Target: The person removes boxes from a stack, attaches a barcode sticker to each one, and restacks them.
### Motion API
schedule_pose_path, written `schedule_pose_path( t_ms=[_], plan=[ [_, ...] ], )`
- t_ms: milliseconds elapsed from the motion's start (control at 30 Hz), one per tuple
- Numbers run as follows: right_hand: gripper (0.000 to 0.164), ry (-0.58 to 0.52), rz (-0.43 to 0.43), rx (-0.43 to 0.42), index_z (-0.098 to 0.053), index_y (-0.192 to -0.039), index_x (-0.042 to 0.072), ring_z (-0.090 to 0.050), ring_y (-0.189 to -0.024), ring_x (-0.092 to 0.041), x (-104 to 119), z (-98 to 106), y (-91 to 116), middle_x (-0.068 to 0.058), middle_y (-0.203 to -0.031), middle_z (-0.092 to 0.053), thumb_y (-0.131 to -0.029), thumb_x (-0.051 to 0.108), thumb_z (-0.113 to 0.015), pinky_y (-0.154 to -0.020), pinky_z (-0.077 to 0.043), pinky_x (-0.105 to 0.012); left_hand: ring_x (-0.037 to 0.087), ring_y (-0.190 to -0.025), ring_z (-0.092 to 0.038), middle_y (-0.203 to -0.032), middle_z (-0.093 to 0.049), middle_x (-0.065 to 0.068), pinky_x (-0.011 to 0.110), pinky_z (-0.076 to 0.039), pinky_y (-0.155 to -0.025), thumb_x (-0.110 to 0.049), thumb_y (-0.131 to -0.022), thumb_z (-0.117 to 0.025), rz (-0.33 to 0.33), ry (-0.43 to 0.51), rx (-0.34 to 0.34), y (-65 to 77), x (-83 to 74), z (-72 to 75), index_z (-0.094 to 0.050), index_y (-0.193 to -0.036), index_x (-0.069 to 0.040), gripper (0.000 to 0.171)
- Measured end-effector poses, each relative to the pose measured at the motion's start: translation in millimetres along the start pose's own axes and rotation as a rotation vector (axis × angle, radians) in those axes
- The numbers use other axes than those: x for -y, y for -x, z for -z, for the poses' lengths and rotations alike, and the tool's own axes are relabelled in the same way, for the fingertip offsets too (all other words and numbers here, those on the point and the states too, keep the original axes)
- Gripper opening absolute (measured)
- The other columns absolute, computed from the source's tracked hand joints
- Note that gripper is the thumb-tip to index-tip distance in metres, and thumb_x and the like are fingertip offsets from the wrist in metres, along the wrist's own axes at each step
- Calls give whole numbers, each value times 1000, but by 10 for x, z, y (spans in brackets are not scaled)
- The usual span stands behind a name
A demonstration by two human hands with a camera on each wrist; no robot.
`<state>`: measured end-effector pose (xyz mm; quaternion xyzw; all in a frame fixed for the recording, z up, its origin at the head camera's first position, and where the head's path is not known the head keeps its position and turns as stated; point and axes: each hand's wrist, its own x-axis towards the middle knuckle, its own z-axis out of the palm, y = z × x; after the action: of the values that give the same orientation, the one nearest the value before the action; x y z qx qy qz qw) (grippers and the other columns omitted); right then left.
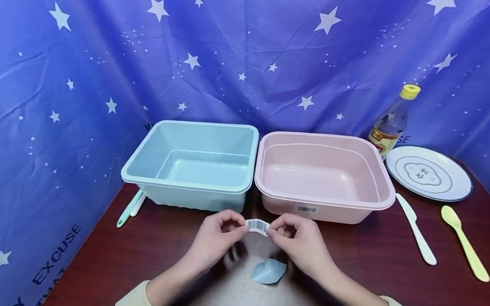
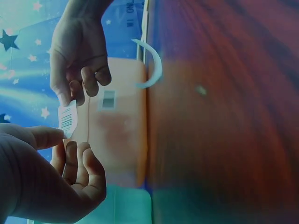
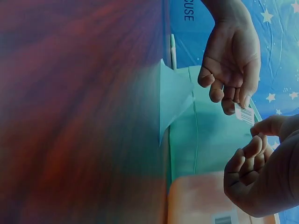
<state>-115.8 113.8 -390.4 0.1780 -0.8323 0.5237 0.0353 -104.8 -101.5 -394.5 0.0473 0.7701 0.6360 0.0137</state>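
Between my two hands a small white barcode sticker [image 1: 258, 226] is held above the table, bowed slightly upward in the middle. My left hand [image 1: 217, 235] pinches its left end between thumb and index finger. At the other end, the thumb and index finger of my right hand [image 1: 302, 244] pinch it too. The sticker [image 2: 67, 119] also shows between the fingertips in the left wrist view. Below the hands, a curled piece of pale blue paper [image 1: 269, 271] lies on the table. Behind them stand a light blue basin [image 1: 198, 195] and a pink basin [image 1: 331, 213].
The pink basin bears a barcode label [image 1: 307, 209]. To the right are a white plate [image 1: 450, 181], a yellow-capped bottle [image 1: 389, 126], a white knife [image 1: 417, 234] and a yellow spoon [image 1: 466, 245]. A green handle [image 1: 129, 211] and a white one stick out by the blue basin.
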Motion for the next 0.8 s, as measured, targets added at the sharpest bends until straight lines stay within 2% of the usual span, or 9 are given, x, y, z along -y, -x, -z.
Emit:
schedule_pose_path(
  t_ms=[100, 233, 400, 533, 800],
  plan=[
    [9, -32, -15, 52, -73, -84, 15, -49, -59, -6, 21, -75, -58, 8, -67, -53, -86, 8, -78, -54, -40, -22, 11, -66, -54, -79, -62, 3, 20, -45, -61, -2, -87, -74, 8, 14, -33, 32, 41, 83, -68, -93, 1, 9],
    [3, -87, -26, 155, -73, -92, 9, -51, -59, -7, 48, -173, -127, 5, -71, -59, -90, 8, -74, -53, -42, -22, 13, -63, -54, -80, -62, 5, 21, -43, -56, -1, -87, -74, 57, 63, -61, 71, 97, 208, -67, -94, 1, 10],
    [10, -127, -16, 265, -72, -100, 7, -51, -60, -7, 69, -296, -195, 4, -76, -60, -91, 5, -69, -53, -41, -21, 16, -64, -54, -84, -63, 7, 23, -44, -55, 1, -88, -73, 95, 81, -99, 116, 135, 346, -67, -97, 0, 12],
    [14, -150, 0, 305, -72, -105, 7, -48, -57, -6, 95, -393, -246, 3, -76, -58, -91, 5, -68, -51, -40, -21, 15, -66, -54, -86, -63, 8, 24, -46, -56, 0, -88, -73, 90, 62, -148, 139, 141, 424, -67, -100, 0, 14],
    [21, -181, 12, 332, -70, -112, 6, -45, -55, -5, 164, -545, -356, 4, -72, -56, -91, 2, -66, -54, -39, -20, 14, -68, -54, -89, -62, 8, 24, -47, -58, 3, -90, -70, 89, 51, -238, 150, 149, 544, -67, -106, 0, 17]
  ],
)
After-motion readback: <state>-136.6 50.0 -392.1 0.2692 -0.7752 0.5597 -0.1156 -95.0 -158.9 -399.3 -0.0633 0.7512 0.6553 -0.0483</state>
